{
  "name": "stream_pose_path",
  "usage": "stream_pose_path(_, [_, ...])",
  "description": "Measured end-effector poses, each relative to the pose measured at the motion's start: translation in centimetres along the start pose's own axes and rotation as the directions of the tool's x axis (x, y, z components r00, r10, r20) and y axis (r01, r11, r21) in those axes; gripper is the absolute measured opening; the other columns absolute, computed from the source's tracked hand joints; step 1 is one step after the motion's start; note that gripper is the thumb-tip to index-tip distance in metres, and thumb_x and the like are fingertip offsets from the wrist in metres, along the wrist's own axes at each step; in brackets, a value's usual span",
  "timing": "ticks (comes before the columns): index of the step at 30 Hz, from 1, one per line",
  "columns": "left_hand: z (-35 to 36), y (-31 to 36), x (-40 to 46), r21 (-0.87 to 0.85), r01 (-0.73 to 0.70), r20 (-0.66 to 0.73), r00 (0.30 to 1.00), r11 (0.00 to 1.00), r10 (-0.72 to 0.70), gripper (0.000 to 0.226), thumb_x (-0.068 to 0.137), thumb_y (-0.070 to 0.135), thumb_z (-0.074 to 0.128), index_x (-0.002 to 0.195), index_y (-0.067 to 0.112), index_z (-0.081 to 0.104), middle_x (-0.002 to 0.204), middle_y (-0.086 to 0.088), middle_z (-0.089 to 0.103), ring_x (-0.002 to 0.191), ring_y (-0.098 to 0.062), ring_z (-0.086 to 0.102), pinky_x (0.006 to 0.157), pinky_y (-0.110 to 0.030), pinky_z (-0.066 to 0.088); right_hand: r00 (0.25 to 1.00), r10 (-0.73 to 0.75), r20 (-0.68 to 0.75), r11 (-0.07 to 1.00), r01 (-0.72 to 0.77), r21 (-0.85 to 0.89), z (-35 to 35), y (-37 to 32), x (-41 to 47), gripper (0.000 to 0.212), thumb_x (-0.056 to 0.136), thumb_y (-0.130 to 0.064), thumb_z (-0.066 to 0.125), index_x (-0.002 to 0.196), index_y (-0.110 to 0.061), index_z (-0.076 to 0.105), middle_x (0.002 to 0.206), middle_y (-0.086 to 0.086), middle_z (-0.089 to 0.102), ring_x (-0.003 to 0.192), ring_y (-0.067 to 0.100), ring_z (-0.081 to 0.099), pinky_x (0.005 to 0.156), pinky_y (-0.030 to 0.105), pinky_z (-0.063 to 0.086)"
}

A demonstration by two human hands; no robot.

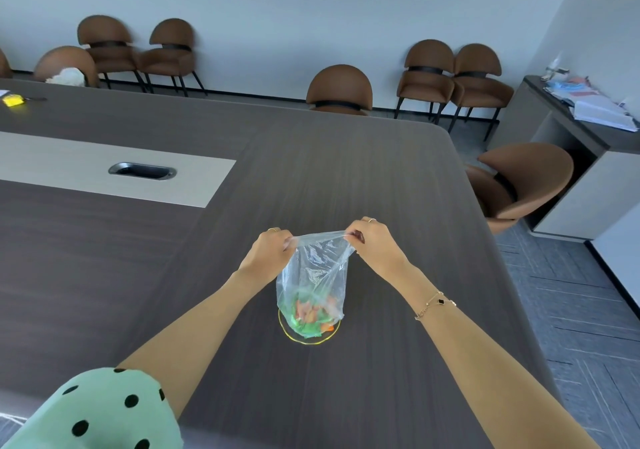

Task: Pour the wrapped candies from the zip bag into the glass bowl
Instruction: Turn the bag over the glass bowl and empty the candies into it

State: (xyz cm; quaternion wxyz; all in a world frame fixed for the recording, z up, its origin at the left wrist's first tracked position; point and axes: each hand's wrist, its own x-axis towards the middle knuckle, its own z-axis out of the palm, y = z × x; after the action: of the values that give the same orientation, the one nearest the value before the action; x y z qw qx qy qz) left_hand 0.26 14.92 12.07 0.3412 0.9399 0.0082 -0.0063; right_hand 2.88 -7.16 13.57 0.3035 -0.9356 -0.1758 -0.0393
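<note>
Near table's (346,178) right edge: left hand (272,249), right hand (372,240) pinch crinkled clear zip bag (313,275) (candies (311,311) bunched low) over round glass bowl (304,339).

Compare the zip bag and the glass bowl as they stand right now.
The zip bag is soft, crinkled plastic hanging upright from the left hand and right hand; the glass bowl is rigid and sits on the table. The bag stands tall; the bowl looks low, with a yellowish rim. Both are see-through, showing green and orange wrapped candies.
</note>
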Motion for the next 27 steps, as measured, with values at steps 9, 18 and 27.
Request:
stream_pose_path(9, [-0.1,0.1,-0.2,0.014,-0.037,-0.006,0.999,0.999,0.038,0.033,0.094,0.022,0.047,0.063,0.015,0.043,0.075,-0.001,0.044,0.068,-0.023,0.043,0.064,-0.034,0.04,1.0,0.007,-0.017,1.0,-0.007,-0.011,-0.5,-0.3,0.1,0.015,0.092,-0.004,0.054,0.088,-0.002,0.068,0.078,0.0,0.052,0.063,0.001,0.044,0.06,0.011,0.037])
stream_pose_path(18, [-2.8,0.8,0.1,0.033,-0.118,-0.106,0.987,0.992,0.121,0.017,0.093,0.014,0.051,0.092,0.005,0.065,0.085,-0.005,0.05,0.074,-0.023,0.049,0.057,-0.024,0.038,0.993,-0.054,-0.109,0.998,0.055,0.005,-1.9,-2.3,1.2,0.014,0.092,-0.005,0.056,0.089,-0.003,0.069,0.08,0.002,0.054,0.066,0.003,0.043,0.067,0.015,0.032])
stream_pose_path(27, [-6.6,-3.3,0.6,0.273,-0.165,-0.284,0.928,0.948,0.243,0.042,0.097,0.005,0.048,0.139,0.007,0.046,0.135,-0.016,0.054,0.109,-0.039,0.061,0.094,-0.047,0.05,0.947,-0.237,-0.217,0.967,0.208,-0.148,0.8,-6.8,3.6,0.016,0.095,-0.015,0.051,0.096,-0.008,0.065,0.105,0.007,0.06,0.087,0.02,0.06,0.07,0.032,0.051])
